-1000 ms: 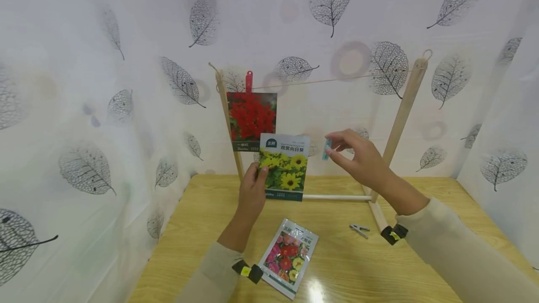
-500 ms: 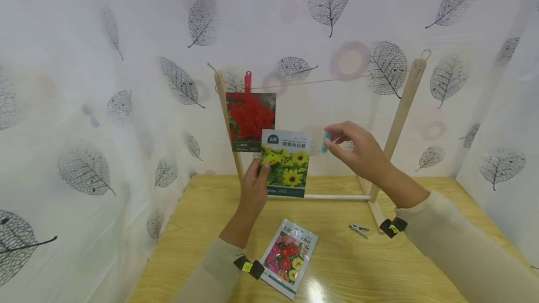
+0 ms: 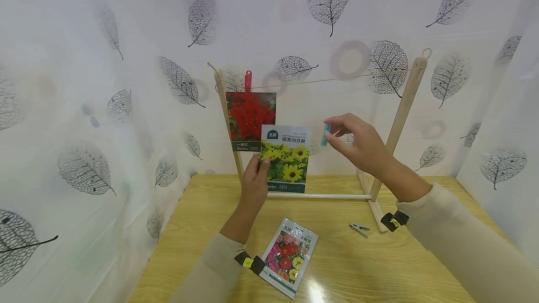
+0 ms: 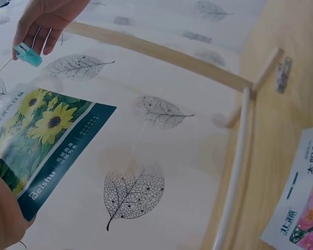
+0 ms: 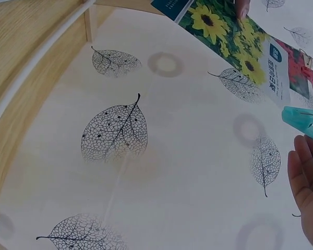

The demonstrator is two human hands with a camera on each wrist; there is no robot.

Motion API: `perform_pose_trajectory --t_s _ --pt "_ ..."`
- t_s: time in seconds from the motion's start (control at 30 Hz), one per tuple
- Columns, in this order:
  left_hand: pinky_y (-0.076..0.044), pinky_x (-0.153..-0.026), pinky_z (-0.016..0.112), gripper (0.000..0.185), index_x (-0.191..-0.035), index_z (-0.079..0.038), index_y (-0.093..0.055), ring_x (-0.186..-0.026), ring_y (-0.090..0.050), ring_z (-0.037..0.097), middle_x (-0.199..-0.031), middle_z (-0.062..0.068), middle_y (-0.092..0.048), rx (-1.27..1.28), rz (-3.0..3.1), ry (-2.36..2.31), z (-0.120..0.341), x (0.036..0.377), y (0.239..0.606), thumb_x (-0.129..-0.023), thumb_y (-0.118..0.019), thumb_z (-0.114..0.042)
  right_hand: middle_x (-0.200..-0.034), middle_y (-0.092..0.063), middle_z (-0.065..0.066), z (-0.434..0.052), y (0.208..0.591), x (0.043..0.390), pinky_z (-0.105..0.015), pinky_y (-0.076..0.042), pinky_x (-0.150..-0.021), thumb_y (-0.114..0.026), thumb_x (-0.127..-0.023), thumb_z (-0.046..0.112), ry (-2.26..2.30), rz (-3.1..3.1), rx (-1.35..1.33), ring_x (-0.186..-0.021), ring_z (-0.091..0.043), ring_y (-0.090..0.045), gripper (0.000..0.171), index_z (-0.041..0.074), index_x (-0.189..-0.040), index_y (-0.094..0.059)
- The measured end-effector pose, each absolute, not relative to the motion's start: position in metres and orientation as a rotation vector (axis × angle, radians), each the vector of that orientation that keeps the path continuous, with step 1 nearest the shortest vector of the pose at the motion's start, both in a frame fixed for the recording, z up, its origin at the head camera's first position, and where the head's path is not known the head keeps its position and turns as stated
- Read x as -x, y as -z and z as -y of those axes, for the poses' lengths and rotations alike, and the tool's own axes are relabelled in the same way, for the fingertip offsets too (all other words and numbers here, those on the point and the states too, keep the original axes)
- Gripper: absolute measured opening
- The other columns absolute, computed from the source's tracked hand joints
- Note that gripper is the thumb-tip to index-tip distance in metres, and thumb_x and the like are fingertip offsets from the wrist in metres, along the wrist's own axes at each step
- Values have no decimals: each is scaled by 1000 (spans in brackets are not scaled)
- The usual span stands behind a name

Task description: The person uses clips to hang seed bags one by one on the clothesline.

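Observation:
My left hand [image 3: 255,182] pinches the lower left edge of a seed packet [image 3: 286,160] with yellow sunflowers on it, thumb in front, packet upright. To its right, my right hand [image 3: 358,143] pinches a teal clothespin [image 3: 326,134] between thumb and fingertips. The right wrist view shows this clothespin [image 5: 302,120] close by the packet's top edge, apart from it. Behind the held packet, a red-flower seed packet [image 3: 251,116] hangs from a string [image 3: 320,80] by a red clothespin [image 3: 248,82]; its lower right corner is hidden.
A wooden frame [image 3: 402,111] with a white crossbar [image 3: 332,196] stands at the back of the table [image 3: 202,228]. A third seed packet [image 3: 288,256] with pink, red and yellow flowers lies in front. A grey clothespin [image 3: 359,229] lies right of it. A leaf-patterned curtain [image 3: 139,60] surrounds the table.
Both hands have risen a little, carrying the sunflower packet and the teal clothespin upward toward the string. The hanging packet and the things on the table stay where they were.

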State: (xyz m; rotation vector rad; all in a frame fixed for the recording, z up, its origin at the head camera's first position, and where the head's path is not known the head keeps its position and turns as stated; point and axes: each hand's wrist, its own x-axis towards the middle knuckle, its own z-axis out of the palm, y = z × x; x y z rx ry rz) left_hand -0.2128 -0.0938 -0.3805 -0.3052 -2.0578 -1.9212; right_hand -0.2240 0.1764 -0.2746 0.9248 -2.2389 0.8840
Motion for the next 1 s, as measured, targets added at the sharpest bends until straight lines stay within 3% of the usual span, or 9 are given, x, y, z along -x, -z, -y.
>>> perform_pose_trajectory --t_s 0.3,0.7,1.0 --pt "-49 -68 24 29 -116 -2 -57 -81 -54 15 -97 11 -58 296 2065 1890 93 217 374 -108 -47 -28 -109 -66 -4 -169 265 226 -22 -54 -88 -68 -96 11 -903 2215 -937 -99 -18 -64 35 6 -130 -62" --pt "-38 -60 25 28 -106 -1 -55 -67 -39 13 -78 0 -40 294 2083 1814 95 222 370 -108 -48 -28 -111 -65 -6 -160 251 228 -22 -54 -89 -67 -98 14 -899 2213 -929 -102 -19 -64 35 7 -131 -61" --pt "-44 -64 26 30 -116 -6 -58 -73 -47 17 -86 4 -49 267 2078 1835 95 222 363 -108 -47 -32 -114 -64 -9 -155 242 233 -15 -51 -89 -64 -99 12 -951 2174 -941 -106 -20 -62 35 3 -133 -60"
